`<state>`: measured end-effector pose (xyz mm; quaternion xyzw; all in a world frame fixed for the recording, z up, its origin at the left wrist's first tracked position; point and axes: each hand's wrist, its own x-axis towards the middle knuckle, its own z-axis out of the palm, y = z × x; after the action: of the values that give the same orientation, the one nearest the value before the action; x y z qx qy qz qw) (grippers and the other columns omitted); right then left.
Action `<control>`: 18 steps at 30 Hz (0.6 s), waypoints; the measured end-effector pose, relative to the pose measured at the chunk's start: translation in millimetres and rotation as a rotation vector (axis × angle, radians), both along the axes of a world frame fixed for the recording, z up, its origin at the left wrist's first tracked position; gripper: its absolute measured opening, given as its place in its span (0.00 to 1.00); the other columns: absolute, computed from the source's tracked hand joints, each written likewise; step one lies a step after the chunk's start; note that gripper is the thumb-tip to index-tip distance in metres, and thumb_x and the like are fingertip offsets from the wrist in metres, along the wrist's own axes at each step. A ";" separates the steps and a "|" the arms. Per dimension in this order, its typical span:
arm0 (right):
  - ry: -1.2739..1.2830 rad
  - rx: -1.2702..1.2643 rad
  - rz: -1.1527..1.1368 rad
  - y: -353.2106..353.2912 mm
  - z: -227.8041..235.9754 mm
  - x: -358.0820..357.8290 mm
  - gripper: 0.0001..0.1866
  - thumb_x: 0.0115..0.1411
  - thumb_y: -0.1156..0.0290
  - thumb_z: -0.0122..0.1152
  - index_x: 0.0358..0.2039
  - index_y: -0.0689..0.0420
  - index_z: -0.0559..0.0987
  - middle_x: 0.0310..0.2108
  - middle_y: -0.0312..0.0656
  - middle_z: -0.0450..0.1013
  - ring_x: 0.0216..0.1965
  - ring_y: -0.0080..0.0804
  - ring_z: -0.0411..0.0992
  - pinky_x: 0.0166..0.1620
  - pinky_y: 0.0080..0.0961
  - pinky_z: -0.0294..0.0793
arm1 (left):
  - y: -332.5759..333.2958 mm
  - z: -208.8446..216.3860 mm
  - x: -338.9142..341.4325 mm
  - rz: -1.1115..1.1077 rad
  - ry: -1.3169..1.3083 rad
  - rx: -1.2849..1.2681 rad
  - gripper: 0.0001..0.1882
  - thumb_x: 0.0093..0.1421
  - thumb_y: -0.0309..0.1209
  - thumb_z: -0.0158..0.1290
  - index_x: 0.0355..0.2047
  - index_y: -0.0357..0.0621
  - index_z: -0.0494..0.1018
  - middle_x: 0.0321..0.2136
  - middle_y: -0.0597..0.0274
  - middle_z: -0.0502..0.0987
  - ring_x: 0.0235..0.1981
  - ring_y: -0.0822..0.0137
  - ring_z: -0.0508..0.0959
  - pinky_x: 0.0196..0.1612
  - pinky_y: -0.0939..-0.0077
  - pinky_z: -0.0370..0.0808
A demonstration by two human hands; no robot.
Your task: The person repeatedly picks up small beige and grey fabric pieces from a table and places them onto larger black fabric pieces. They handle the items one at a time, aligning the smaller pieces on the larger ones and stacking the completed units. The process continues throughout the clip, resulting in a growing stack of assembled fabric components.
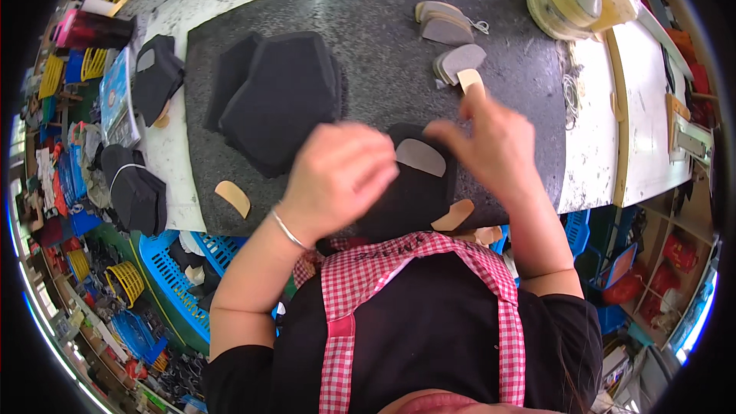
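On the dark work mat, a black panel [399, 203] lies close to my body with a grey half-oval patch [421, 157] on it. My left hand [341, 176] is closed over the panel's left side, its fingertips beside the patch; whatever they hold, if anything, is hidden. Farther right, my right hand [494, 138] reaches forward with thumb and index finger apart. Its index fingertip meets a small cream piece [470, 80] at the near edge of a stack of grey patches [460, 62]. A tan curved piece [454, 215] lies by the panel's lower right.
Black panels [284, 96] are stacked left of centre on the mat [521, 23]. Another tan piece [232, 198] lies at left. More grey patches [446, 27] sit at the back. A pot with a brush [571, 4] stands back right; a blue basket [170, 276] is below the table's left edge.
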<state>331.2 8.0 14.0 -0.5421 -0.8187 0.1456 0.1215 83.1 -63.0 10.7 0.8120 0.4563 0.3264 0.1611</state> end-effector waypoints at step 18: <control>0.524 0.329 -0.065 10.9 6.9 42.8 0.11 0.59 0.83 0.70 0.42 0.57 0.88 0.33 0.42 0.82 0.34 0.35 0.79 0.39 0.29 0.78 | 35.7 32.7 -34.2 0.451 -0.272 0.071 0.06 0.71 0.23 0.56 0.45 0.39 0.81 0.37 0.59 0.85 0.38 0.70 0.84 0.44 0.74 0.80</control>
<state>374.0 19.0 20.9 -0.4850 -0.7544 0.1421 0.4189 48.9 -27.2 43.4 0.6435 0.5883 0.4760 0.1155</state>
